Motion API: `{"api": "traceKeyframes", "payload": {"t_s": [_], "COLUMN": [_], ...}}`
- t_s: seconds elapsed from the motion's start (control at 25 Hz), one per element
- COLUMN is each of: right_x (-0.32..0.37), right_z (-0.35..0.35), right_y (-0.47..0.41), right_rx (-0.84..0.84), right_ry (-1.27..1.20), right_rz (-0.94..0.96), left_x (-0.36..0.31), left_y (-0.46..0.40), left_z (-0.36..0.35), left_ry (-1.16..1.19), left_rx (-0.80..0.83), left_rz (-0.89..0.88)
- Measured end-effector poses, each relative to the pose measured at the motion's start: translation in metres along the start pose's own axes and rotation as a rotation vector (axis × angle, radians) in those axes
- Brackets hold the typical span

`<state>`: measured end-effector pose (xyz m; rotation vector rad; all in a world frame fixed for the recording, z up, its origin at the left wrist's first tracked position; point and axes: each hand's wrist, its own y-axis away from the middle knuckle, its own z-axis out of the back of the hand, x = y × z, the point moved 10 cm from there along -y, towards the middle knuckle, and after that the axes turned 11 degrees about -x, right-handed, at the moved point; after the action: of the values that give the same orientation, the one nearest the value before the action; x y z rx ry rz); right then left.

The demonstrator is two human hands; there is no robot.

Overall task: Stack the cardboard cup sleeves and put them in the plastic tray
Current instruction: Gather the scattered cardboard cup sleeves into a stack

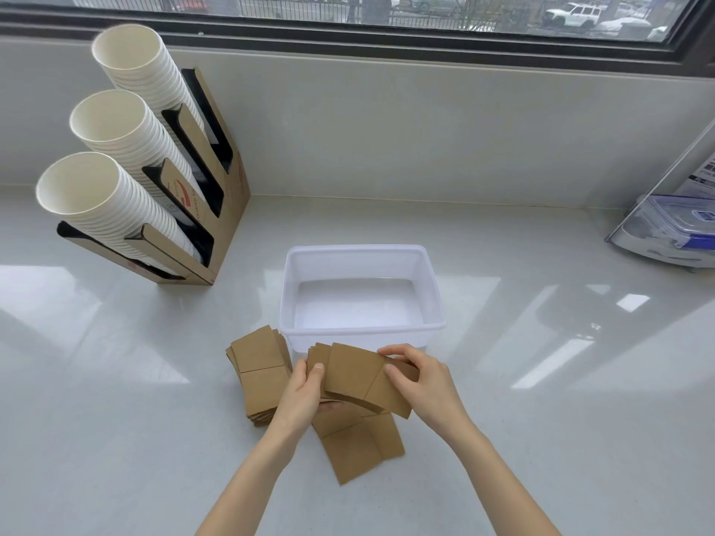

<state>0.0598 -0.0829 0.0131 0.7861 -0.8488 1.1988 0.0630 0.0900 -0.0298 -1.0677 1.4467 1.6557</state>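
Both hands hold a small stack of flat brown cardboard sleeves (354,375) just in front of the white plastic tray (361,251). My left hand (303,392) grips the stack's left end, thumb on top. My right hand (419,381) pinches its right end. A second pile of sleeves (259,371) lies on the counter to the left, touching the tray's near left corner. More loose sleeves (360,444) lie below my hands. Nothing lies inside the tray.
A cardboard holder (216,187) with three slanted columns of white paper cups (112,187) stands at the back left. A clear lidded container with blue clips (673,226) sits at the right edge. A wall and window ledge run along the back.
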Motion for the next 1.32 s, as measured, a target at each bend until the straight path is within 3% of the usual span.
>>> {"api": "traceKeyframes", "payload": {"t_s": [0.36,0.64,1.0,1.32], "right_x": [0.010,-0.015,-0.041,-0.038], "right_z": [-0.017,-0.004,-0.076,-0.087], "right_y": [-0.004,-0.006,0.031,0.036], "right_rx": [-0.033,-0.119,0.175,0.111], "right_ry": [0.162,0.128,0.574,0.730], "right_rz": [0.179,0.057,-0.074,-0.080], "left_x": [-0.004,-0.019,-0.030,-0.031], "left_y": [0.003,-0.004,-0.007,-0.008], "left_z": [-0.004,0.025,0.058,0.069], "left_ry": [-0.057,0.011,0.055,0.029], "left_rx": [0.013,-0.110,-0.204,-0.243], "left_rz": [-0.088,-0.146,-0.154,-0.159]}}
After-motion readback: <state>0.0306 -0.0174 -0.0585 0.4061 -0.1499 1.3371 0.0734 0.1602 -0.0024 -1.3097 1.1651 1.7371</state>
